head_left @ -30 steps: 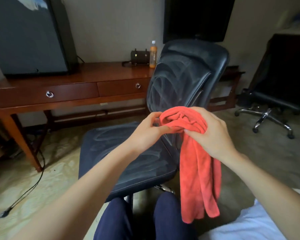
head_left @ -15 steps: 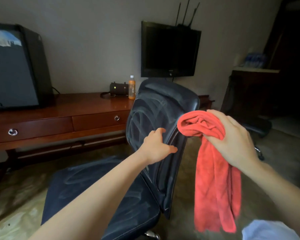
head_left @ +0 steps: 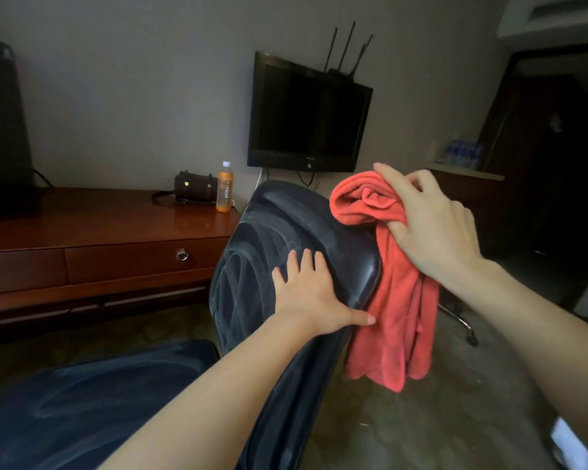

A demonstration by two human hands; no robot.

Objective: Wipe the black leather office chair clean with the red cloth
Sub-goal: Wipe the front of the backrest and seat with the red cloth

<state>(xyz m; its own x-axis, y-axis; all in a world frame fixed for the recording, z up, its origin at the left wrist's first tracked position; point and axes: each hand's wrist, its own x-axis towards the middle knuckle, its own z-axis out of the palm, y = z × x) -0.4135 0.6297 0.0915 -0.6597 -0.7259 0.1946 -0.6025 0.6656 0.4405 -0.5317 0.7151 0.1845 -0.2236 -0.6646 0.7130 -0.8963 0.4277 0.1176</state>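
Left hand [head_left: 311, 296] first: four fingers [head_left: 308, 257] straight and slightly spread, pressed flat on the front of the backrest [head_left: 286, 228], thumb stretched out toward three o'clock along its right edge. Whether the thumb tip actually touches the cloth is hard to call from here.

Over at one o'clock from it, the right hand [head_left: 431, 225]: fingers curled over and gripping the bunched top of the red cloth [head_left: 398, 310]. The bunch sits at the backrest's upper right corner. The rest hangs in long, soft folds down past the right edge. It's a fuzzy, towel-like fabric, coral red.

The black leather office chair [head_left: 319, 368] fills the lower middle of the view. Its backrest is rounded, glossy along the rim, and streaked with pale grey arcs across the leather. The seat [head_left: 92, 395], down at eight o'clock, is broad and carries the same cloudy swirls.

At nine o'clock runs a polished reddish wooden desk [head_left: 99, 225] with a metal ring pull [head_left: 182, 255] on its drawer. On top stand an orange bottle [head_left: 224, 191] with a white cap and, just beside it, a small dark bag [head_left: 194, 188]. At twelve o'clock a flat black screen [head_left: 308, 113] hangs on the wall, thin antennas [head_left: 347, 45] poking up behind it.
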